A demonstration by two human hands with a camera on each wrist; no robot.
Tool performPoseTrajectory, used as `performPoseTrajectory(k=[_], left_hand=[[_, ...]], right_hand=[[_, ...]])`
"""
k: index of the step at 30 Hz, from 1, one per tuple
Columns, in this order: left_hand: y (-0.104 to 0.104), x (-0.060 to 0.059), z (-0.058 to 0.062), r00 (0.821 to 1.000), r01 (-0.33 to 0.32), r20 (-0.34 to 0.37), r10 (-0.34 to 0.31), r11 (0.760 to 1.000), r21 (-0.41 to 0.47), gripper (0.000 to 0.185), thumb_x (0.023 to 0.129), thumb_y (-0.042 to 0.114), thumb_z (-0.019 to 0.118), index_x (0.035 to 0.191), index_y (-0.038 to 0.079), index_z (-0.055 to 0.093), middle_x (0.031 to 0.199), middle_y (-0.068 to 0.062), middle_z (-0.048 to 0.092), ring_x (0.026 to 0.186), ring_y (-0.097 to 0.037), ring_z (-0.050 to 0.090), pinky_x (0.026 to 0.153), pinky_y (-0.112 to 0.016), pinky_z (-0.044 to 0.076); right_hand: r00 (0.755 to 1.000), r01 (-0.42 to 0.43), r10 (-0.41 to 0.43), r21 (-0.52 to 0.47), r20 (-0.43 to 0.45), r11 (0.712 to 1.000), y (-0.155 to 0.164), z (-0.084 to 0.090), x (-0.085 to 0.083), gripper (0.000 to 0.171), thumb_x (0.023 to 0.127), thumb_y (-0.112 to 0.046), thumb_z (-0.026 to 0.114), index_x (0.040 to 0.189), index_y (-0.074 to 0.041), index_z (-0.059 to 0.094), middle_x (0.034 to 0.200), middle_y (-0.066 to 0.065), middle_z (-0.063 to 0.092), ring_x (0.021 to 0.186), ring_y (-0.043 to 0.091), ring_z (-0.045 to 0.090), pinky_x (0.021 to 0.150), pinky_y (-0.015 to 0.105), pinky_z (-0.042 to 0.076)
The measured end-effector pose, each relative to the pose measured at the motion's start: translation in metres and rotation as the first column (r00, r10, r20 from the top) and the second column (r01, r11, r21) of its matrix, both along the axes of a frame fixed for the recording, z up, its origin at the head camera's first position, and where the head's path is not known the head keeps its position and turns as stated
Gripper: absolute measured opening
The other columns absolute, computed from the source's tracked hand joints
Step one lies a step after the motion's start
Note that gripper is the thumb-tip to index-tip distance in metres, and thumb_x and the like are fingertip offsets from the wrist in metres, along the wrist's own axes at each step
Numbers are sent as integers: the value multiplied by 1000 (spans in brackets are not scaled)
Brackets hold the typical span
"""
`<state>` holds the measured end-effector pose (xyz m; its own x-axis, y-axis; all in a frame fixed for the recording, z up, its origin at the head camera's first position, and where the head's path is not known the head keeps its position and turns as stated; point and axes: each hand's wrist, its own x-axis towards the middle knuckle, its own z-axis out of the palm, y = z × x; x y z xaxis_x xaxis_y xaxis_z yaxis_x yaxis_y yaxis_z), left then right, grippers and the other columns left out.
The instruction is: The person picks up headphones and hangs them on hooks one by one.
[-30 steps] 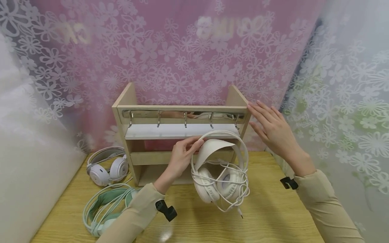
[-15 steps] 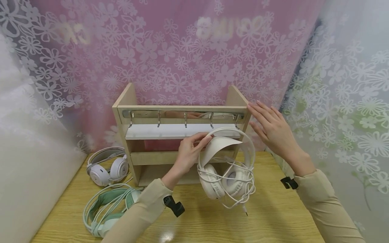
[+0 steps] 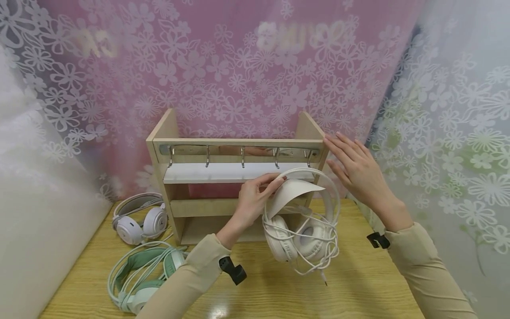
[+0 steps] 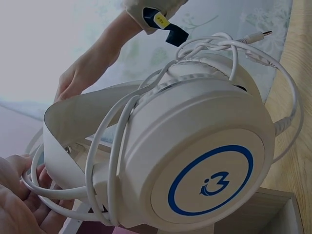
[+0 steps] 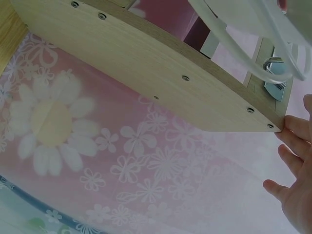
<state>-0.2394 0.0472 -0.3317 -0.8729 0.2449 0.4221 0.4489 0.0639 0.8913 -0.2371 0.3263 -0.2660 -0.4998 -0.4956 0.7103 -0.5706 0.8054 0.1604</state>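
Observation:
White headphones [image 3: 280, 239] hang from my left hand [image 3: 253, 199], which grips the headband's upper left in front of the rack's right half. Their white cable is wound round the ear cups, and the plug dangles below. In the left wrist view one ear cup [image 4: 209, 180] shows a blue ring logo, and the left fingers curl round the thin outer band. My right hand [image 3: 354, 166] has its fingers extended, the tips touching the upper right corner of the wooden rack [image 3: 239, 208]. Along the rack's top front runs a metal strip with several hooks [image 3: 243, 157], all bare.
On the table [image 3: 318, 292] left of the rack lie white-and-grey headphones [image 3: 137, 226]. Nearer me are green-and-white headphones [image 3: 137, 270], partly behind my left forearm. A white shelf [image 3: 211, 173] sits below the hooks. Flowered curtains [image 3: 239, 66] close off the back and right.
My left hand has carried the white headphones to the right and slightly up, towards the rack's right end. My right hand stays at the rack's corner.

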Motion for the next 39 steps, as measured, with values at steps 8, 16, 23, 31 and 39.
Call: performPoseTrajectory(k=[8,16,23,31,39], left_hand=[[9,-4,2,998,14,53,-17,999,50,30,99,32,68,120,13,76,108,-8,76,89,-13,70,76,-27,60],[17,-10,-2,999,-24,32,24,1000,9,29,98,34,68,117,14,77,101,-6,76,78,-7,64,67,-21,55],[20,-11,0,999,-52,-6,52,996,-70,29,98,38,68,117,18,77,93,-3,76,70,-3,61,60,-19,51],[19,-15,-4,997,-42,-72,35,993,-107,29,100,36,65,121,18,76,96,-3,77,74,-6,66,61,-20,53],[19,-17,-13,995,-1,-99,-5,998,-68,31,101,32,65,125,14,73,105,-7,77,93,-15,73,71,-23,58]], right_hand=[[1000,-13,13,6,-8,1000,1,0,-1,62,110,-50,32,151,-7,48,152,12,50,146,32,39,124,50,22],[1000,-3,3,4,4,1000,0,-1,-1,61,110,-50,33,152,-7,47,153,12,49,148,30,36,124,51,22],[1000,3,-3,-1,12,1000,0,-1,1,62,110,-50,33,152,-8,47,153,12,49,149,27,34,124,51,21],[1000,2,-2,2,10,1000,0,-2,1,63,110,-51,31,152,-7,46,153,13,49,149,29,35,124,50,20],[1000,0,0,-7,6,1000,-1,-2,1,64,109,-52,31,152,-7,47,153,12,49,150,25,32,125,49,19]])
